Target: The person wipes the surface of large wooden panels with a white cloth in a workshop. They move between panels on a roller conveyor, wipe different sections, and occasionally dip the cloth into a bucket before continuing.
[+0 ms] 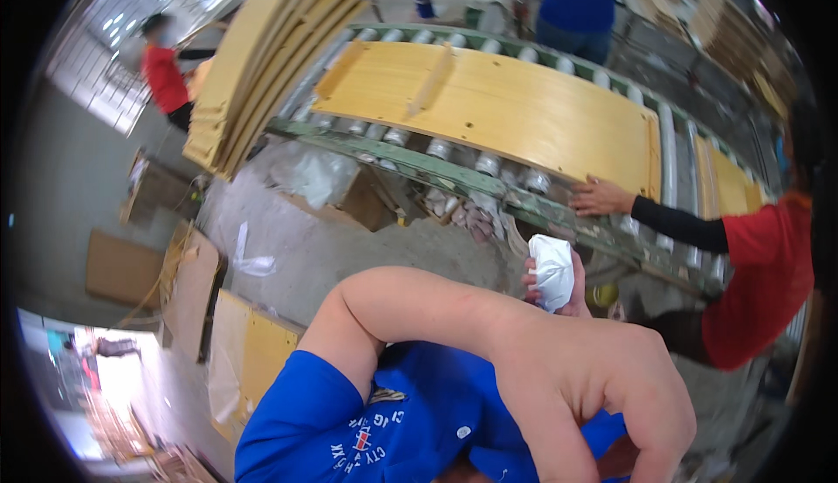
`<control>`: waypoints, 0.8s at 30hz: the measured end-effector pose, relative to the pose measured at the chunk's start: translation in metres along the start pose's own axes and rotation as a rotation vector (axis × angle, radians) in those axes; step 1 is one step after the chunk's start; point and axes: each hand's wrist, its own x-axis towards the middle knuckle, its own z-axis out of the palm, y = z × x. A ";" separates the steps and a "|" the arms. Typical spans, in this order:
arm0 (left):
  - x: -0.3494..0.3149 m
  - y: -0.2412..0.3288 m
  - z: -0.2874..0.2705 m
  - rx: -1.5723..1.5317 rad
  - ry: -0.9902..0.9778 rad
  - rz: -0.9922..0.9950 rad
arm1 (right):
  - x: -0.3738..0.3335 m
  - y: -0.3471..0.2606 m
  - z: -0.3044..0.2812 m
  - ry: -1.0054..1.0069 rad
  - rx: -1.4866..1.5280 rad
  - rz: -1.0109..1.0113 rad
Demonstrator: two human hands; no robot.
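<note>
The person's right hand (580, 289) grips a crumpled white bundle of soft sheet material (552, 272), plastic or cloth, with its fingers curled round the left side. The bundle is just beyond the person's bare left forearm (445, 304), short of the green-framed roller conveyor (419, 158). The left hand (602, 369) reaches across to the near right, bent at the wrist with fingers curled downward; whether it holds anything cannot be told. On the rollers lies a long, varnished yellow wooden panel (532, 103), and a co-worker's hand (602, 197) rests at its near edge, toward the right.

A firm but light grip would probably serve best, with loose folds gathered into the palm, since such thin material could snag on the rollers. The crossed arms call for care to avoid bumping the bundle.
</note>
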 end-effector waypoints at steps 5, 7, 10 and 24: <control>-0.001 0.014 -0.041 0.007 -0.075 -0.245 | -0.023 -0.029 -0.025 0.008 0.119 -0.269; 0.003 -0.001 -0.049 -0.196 -0.005 -0.167 | -0.032 -0.049 -0.027 0.005 0.143 -0.380; 0.017 -0.002 -0.093 -0.006 -0.102 -0.383 | -0.039 -0.093 -0.020 -0.012 0.082 -0.498; -0.173 -0.005 -0.407 1.425 0.603 -1.467 | -0.062 -0.277 -0.039 0.189 0.099 -0.813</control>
